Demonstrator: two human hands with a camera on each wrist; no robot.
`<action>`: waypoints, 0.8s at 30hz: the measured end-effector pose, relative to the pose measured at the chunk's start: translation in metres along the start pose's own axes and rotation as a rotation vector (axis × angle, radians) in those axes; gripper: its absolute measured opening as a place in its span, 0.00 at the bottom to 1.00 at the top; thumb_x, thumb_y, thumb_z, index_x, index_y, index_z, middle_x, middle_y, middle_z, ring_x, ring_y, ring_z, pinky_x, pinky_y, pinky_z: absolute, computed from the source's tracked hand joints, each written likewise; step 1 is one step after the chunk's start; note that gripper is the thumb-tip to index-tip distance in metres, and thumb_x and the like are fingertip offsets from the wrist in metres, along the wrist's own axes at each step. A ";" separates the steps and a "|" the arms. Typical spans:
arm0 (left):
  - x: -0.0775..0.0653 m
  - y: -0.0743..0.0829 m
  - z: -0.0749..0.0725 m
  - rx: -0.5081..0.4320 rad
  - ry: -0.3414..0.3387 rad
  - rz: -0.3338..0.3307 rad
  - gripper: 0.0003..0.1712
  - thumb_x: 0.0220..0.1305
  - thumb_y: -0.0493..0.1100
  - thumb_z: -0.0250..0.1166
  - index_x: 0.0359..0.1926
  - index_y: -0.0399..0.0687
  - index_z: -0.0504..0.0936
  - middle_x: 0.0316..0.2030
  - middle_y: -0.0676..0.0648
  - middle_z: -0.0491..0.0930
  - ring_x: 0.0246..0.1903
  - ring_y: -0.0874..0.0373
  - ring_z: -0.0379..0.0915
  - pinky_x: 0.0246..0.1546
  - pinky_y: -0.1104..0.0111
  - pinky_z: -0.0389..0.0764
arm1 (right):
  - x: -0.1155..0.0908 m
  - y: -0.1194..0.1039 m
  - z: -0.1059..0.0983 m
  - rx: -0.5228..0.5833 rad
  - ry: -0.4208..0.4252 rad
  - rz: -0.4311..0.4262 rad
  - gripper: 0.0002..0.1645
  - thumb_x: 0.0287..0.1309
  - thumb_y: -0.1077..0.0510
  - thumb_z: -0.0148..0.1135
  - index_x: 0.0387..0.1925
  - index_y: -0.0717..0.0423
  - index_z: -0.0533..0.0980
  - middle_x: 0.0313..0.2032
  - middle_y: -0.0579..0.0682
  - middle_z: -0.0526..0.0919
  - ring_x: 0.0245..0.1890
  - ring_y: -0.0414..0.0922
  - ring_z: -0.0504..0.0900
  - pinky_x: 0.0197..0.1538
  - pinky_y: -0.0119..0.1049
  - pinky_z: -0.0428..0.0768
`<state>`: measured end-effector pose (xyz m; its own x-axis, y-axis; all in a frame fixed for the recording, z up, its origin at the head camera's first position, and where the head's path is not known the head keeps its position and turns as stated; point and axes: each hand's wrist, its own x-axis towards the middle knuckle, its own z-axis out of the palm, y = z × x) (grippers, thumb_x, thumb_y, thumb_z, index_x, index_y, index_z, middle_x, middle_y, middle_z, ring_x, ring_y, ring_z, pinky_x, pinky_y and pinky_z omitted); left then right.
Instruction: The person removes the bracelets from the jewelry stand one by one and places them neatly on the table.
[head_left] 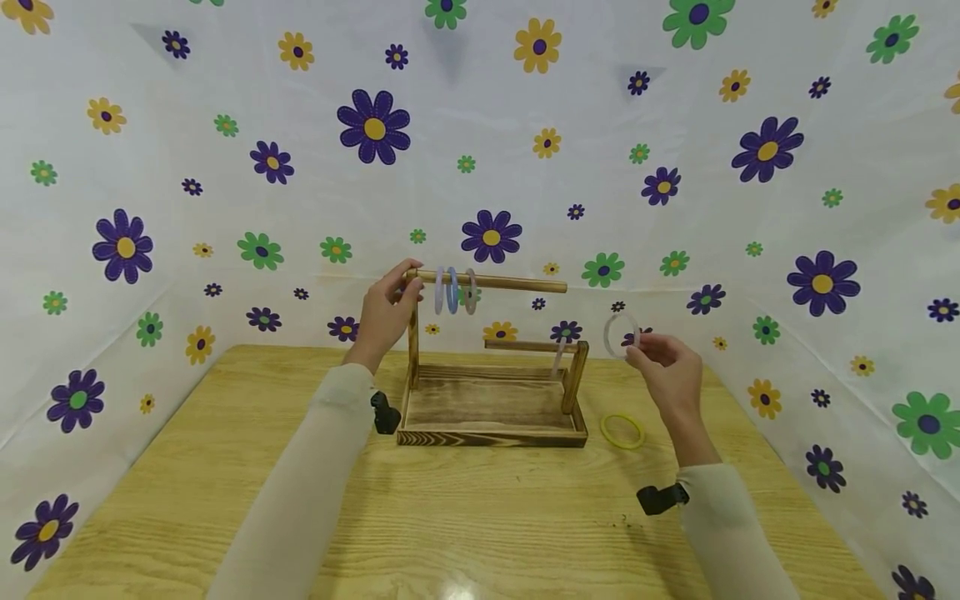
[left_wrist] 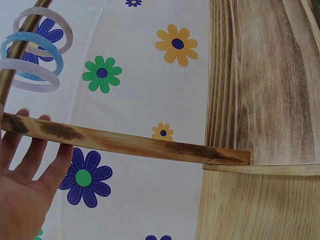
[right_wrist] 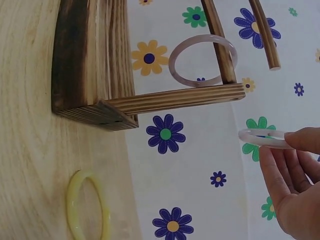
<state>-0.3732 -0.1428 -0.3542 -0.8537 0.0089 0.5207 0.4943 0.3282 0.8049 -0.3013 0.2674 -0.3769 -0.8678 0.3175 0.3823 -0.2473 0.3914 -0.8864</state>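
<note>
Left hand [left_wrist: 27, 195] grips flat scorched-brown wooden post [left_wrist: 135, 143]. Adjoining round brown wooden rod [left_wrist: 32, 22] carries three bangles, left to right: glossy pale-lilac ring [left_wrist: 22, 65], glossy light-blue ring [left_wrist: 59, 62], pinkish-lilac ring [left_wrist: 69, 35]. Post foot meets dark-grained wooden tray [left_wrist: 280, 75]; white flower-print cloth [left_wrist: 135, 100] far side.

Flowered white sheeting [head_left: 468, 112] borders the table [head_left: 480, 517] on 3 sides.

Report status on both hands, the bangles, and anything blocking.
Left hand gripping rack. Right hand pinching pale bangle midair. Three bangles on upper rod, one bangle on lower rod. Upper rod's free end looks unobstructed.
</note>
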 end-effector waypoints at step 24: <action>0.002 -0.004 0.000 -0.025 0.001 0.016 0.22 0.81 0.49 0.54 0.69 0.49 0.76 0.54 0.33 0.84 0.49 0.42 0.85 0.45 0.53 0.85 | -0.019 0.031 -0.019 0.230 -0.013 0.122 0.11 0.61 0.68 0.70 0.46 0.65 0.82 0.30 0.36 0.86 0.31 0.32 0.87 0.39 0.24 0.86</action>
<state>-0.3769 -0.1443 -0.3560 -0.8456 0.0127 0.5337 0.5116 0.3048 0.8034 -0.2844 0.2898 -0.4064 -0.9022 0.3386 0.2670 -0.2309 0.1436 -0.9623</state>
